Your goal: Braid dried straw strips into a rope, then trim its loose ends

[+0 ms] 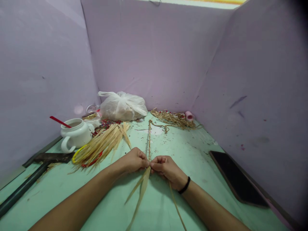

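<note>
A thin braided cord [149,141] of dried plant fibre runs straight away from me along the pale green tabletop [187,154]. At its near end both my hands meet, fingertips pinched together. My left hand [136,160] is closed on the braid's end from the left. From the right, my right hand [166,168] pinches the same spot, with a black band around its wrist. Loose flat fibre strips [143,187] hang from between the hands toward me, and one narrow strand [176,205] trails below my right hand. The exact finger grip is partly hidden.
Left of my hands lies a bundle of dry strips [103,144] over yellow and red rings. Beyond are a white pot [78,136] with a red stick, a hammer [43,166] and a tied plastic bag [122,107]. Finished cords [174,120] lie at the back; a phone [237,176] lies right.
</note>
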The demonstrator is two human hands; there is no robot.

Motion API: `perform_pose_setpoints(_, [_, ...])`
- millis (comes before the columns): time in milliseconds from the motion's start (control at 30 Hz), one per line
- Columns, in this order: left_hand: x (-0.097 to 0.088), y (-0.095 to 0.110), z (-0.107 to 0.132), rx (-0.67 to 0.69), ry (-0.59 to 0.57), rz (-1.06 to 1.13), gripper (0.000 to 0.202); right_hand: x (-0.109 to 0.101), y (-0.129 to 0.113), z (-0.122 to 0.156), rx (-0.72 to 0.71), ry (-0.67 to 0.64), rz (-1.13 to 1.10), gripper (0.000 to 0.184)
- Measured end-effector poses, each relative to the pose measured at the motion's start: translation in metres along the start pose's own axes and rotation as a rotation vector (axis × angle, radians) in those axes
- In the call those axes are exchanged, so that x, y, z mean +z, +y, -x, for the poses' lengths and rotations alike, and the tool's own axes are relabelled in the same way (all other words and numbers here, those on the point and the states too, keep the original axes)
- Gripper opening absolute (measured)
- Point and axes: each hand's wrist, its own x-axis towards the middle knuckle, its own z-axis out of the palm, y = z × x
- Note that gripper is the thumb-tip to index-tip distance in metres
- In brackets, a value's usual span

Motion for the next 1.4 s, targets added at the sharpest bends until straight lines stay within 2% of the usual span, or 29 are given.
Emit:
perform_pose_setpoints(367, [-0.001, 0.0, 0.0, 0.005, 0.041, -0.05, 0.011, -0.006, 0.004, -0.002, 0.03, -0.089, 0.008, 0.013])
perform_pose_setpoints(500, [-0.004, 0.0, -0.001, 0.024, 0.012, -0.037, 0.012, -0.006, 0.004, -0.002, 0.049, -0.12, 0.041, 0.022])
perform_pose_setpoints(800, [-0.005, 0.002, 0.002, 0.065, 0.027, -0.139, 0.007, 0.004, 0.0, -0.001, 0.07, 0.004, 0.099, 0.023])
perform_pose_setpoints(967, [-0.008, 0.01, 0.01, 0.003, 0.074, -0.246, 0.014, 0.003, -0.002, -0.001, 0.074, 0.011, 0.098, 0.019])
perform_pose_setpoints(1067, [0.003, 0.013, 0.016, 0.014, 0.132, -0.341, 0.017, 0.004, -0.001, -0.001, 0.049, 0.013, 0.058, 0.014])
perform_pose_setpoints(1233, [0.039, 0.012, 0.031, 0.154, 0.331, -0.751, 0.024, 0.006, 0.004, -0.001, -0.014, 0.093, -0.001, 0.01])
perform_pose_setpoints(1333, [0.054, 0.012, 0.039, 0.151, 0.281, -0.885, 0.025, 0.006, 0.007, -0.001, -0.026, 0.089, -0.024, 0.011])
perform_pose_setpoints(1400, [0.053, 0.012, 0.041, 0.151, 0.238, -0.9, 0.023, 0.005, 0.008, -0.001, -0.03, 0.071, -0.037, 0.015])
